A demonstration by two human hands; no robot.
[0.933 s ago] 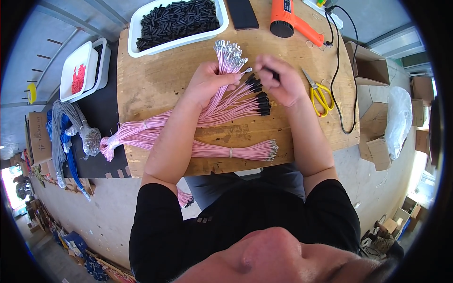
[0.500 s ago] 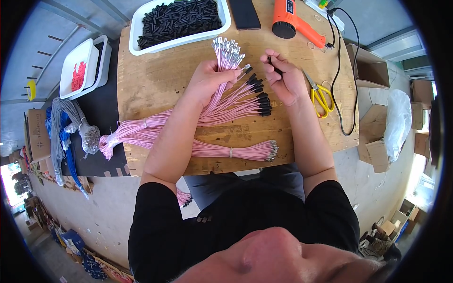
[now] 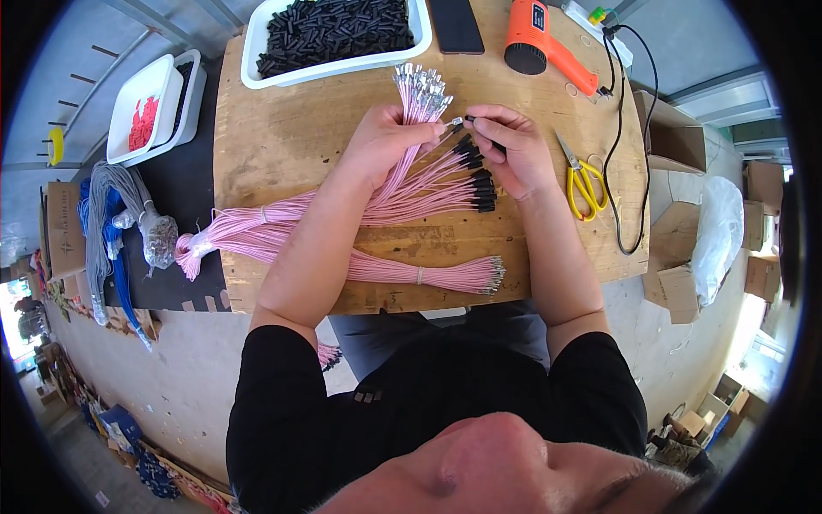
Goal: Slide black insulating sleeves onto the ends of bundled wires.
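Note:
My left hand (image 3: 387, 141) is closed round a bundle of pink wires (image 3: 418, 104) whose silver metal terminals fan out above it. One terminal (image 3: 455, 123) sticks out sideways past the thumb. Facing it, my right hand (image 3: 510, 146) pinches a small black sleeve (image 3: 470, 118) close to that terminal's tip; whether they touch I cannot tell. Further black pieces seem tucked in the right palm. Below the hands, several pink wires end in black sleeves (image 3: 484, 190). A second tied pink bundle (image 3: 428, 274) with bare terminals lies along the near table edge.
A white tray (image 3: 250, 64) of black sleeves, a phone (image 3: 455, 26) and an orange heat gun (image 3: 529, 38) stand at the back. Yellow-handled scissors (image 3: 585, 190) and a black cable (image 3: 618, 171) lie right. At left are white trays (image 3: 128, 98) and a grey wire bundle (image 3: 107, 223).
My right hand has moved left and turned in, bringing a black sleeve up to the terminal beside my left thumb. The left hand keeps its hold on the wires.

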